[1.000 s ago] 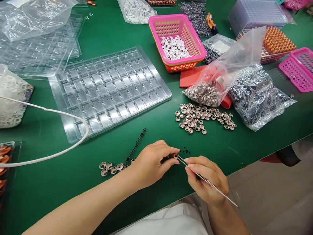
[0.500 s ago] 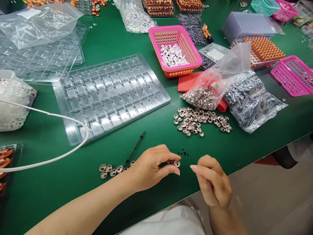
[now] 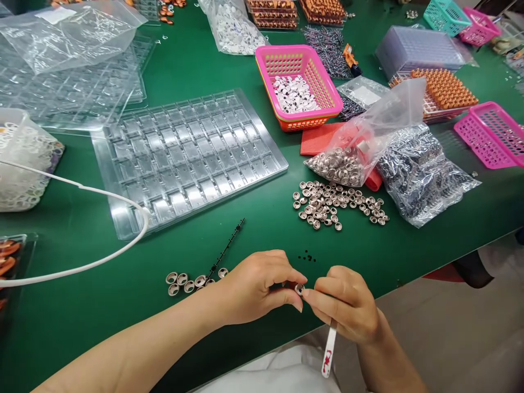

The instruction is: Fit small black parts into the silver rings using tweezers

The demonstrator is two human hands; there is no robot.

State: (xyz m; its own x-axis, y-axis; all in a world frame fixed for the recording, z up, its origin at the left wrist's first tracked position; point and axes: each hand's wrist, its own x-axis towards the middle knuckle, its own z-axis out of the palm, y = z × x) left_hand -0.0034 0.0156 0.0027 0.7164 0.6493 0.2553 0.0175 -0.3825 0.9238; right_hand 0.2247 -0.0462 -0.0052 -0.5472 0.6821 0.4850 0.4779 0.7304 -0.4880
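Observation:
Between the thumb and index finger of my left hand (image 3: 266,284) is a small silver metal cup (image 3: 299,289) with a hole in it. My right hand (image 3: 346,303) is closed round a flat white-handled tool (image 3: 328,352) with red marks, whose handle sticks out below the palm; its working end is hidden. The right fingertips meet the cup's edge. Just beyond both hands lie several tiny black pieces (image 3: 308,256). Left of my left wrist sit several finished-looking silver cups (image 3: 182,279), along with a thin black sprue strip (image 3: 226,250).
Loose silver cups (image 3: 323,202) lie before a clear bag of cups (image 3: 341,166). A clear blister tray (image 3: 192,158) spans the middle left, with a white cable (image 3: 123,199) across its corner. Behind stand a pink basket (image 3: 298,112) of white pieces and a silvery bag (image 3: 426,174).
My right hand has moved left to meet the cup in my left hand, and the white tool handle now shows beneath it. The left hand and cup have dropped slightly.

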